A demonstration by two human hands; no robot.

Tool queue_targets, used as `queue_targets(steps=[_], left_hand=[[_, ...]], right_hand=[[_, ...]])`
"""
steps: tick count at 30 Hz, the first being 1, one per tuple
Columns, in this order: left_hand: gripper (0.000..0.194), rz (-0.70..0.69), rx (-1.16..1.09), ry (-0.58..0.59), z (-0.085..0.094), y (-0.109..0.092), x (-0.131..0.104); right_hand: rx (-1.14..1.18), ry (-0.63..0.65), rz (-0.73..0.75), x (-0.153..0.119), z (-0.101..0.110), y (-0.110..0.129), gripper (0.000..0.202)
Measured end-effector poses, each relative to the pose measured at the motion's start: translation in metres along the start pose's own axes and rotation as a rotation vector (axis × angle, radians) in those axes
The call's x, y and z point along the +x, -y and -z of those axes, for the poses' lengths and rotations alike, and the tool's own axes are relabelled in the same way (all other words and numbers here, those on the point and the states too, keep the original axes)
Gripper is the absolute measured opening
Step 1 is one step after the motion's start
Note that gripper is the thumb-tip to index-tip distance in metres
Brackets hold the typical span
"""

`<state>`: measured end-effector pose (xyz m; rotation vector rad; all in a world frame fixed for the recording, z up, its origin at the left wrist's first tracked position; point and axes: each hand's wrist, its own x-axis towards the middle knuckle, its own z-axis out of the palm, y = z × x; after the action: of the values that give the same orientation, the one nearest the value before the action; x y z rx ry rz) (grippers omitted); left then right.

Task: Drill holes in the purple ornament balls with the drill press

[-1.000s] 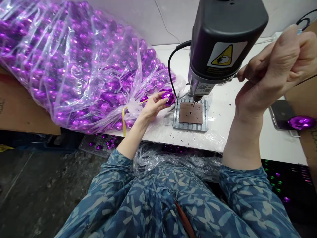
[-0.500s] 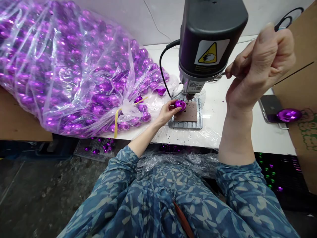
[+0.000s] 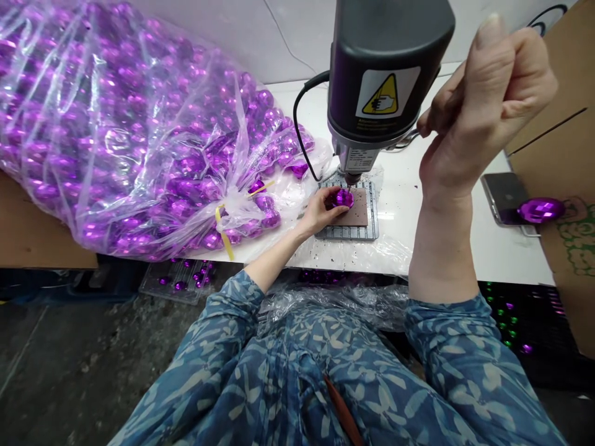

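Observation:
A shiny purple faceted ball (image 3: 344, 197) is held between the fingers and thumb of my left hand (image 3: 320, 214). It sits over a brown board (image 3: 359, 217) on the slotted metal base (image 3: 373, 214) of a black drill press (image 3: 390, 37). The drill bit (image 3: 349, 188) comes down at the top of the ball; whether it has entered cannot be made out. Raised at the right, my right hand (image 3: 486, 102) is closed round the drill press handle, mostly hidden in the fist. A metal rod (image 3: 407, 140) shows between the machine and my fingers.
A big clear bag (image 3: 139, 136) of purple balls fills the left of the white table (image 3: 395, 238), tied with a yellow strip (image 3: 225, 238). At right lie a phone (image 3: 499, 195) and another purple ball (image 3: 540, 210) beside a cardboard box (image 3: 569, 179). Dark shavings dot the table.
My left hand has moved the ball slightly right, under the drill bit. My right hand stays on the handle, a little higher in view. The view has shifted slightly.

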<state>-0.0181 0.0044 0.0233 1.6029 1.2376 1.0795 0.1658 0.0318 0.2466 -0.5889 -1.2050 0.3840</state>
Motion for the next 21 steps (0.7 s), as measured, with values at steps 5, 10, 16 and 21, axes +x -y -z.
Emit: queue_targets(steps=[5, 10, 16, 21], left_hand=[[0.057, -0.122, 0.124, -0.039, -0.009, -0.004, -0.003], [0.059, -0.087, 0.034, -0.030, -0.014, 0.007, -0.005], [0.061, -0.103, -0.023, -0.035, -0.018, 0.016, -0.006], [0.061, -0.108, 0.007, -0.039, -0.017, 0.014, -0.007]], right_hand=[[-0.040, 0.071, -0.026, 0.009, 0.001, -0.005, 0.077], [0.045, 0.032, -0.051, 0.011, -0.002, -0.005, 0.078], [0.092, 0.058, -0.071, 0.003, 0.000, 0.009, 0.072], [0.086, 0.035, -0.045, -0.018, 0.009, 0.012, 0.077]])
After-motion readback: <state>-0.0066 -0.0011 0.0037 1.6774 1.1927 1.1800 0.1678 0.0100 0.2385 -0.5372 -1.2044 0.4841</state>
